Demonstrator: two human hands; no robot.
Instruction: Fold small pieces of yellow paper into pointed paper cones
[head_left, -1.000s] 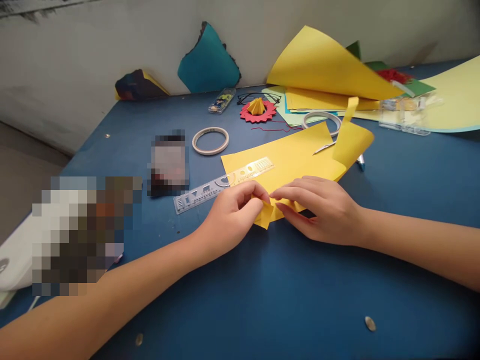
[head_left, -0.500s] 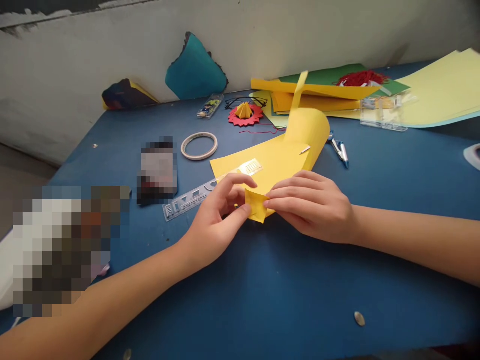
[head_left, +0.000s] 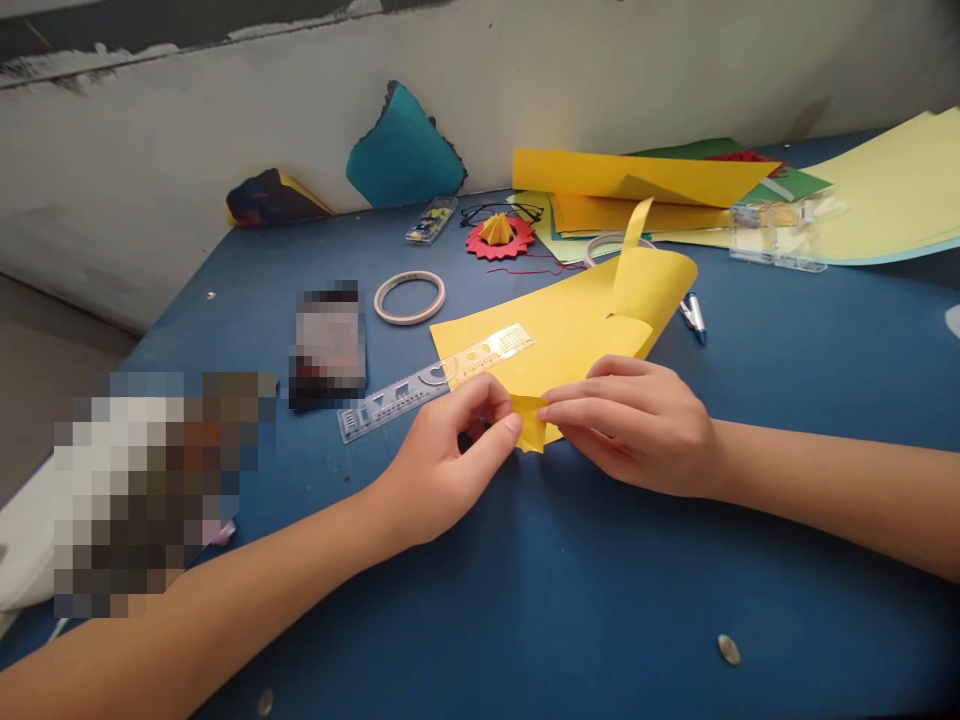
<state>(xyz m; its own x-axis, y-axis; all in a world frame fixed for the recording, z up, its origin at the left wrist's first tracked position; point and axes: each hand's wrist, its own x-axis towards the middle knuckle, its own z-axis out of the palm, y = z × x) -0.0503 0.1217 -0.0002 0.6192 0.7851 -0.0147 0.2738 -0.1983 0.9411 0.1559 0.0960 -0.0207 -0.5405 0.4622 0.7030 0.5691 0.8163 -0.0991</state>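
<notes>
Yellow folded paper (head_left: 531, 422), pinched between left hand (head_left: 455, 455) and right hand (head_left: 645, 425) above the larger sheet (head_left: 540, 320), could crease crookedly (thin stock, probably) if the fingertips pull unevenly.

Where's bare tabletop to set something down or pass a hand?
Biggest patch: blue tabletop in front of the left hand and right hand, between the forearms, metal discs aside. Second: right of the blue-tipped tool, behind the right forearm. Crowded: the back, with glasses, red paper ring, stacked sheets.
</notes>
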